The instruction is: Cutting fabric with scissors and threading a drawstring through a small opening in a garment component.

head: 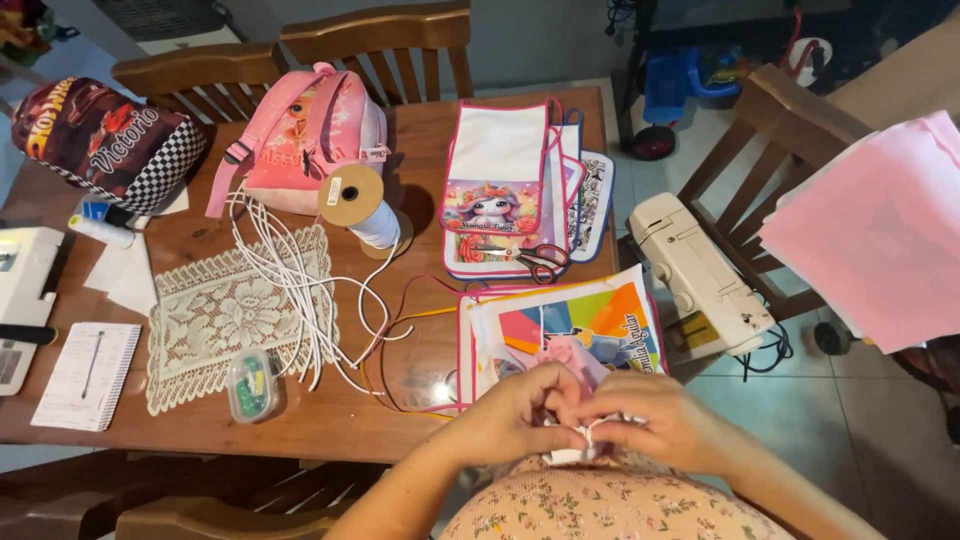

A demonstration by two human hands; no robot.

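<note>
My left hand and my right hand meet at the table's near edge, close to my flowered top. Both pinch a small bunch of white cord or fabric between their fingertips. Just beyond them lies a colourful printed bag with red piping and a cartoon picture. Loose white cords trail over the table to the left, running from a spool of white cord with a cardboard end.
Red-handled scissors lie on a stack of printed bags. A pink backpack, a dark checkered backpack, a lace doily, a pin box and a notepad sit left. A sewing machine rests right, chairs around.
</note>
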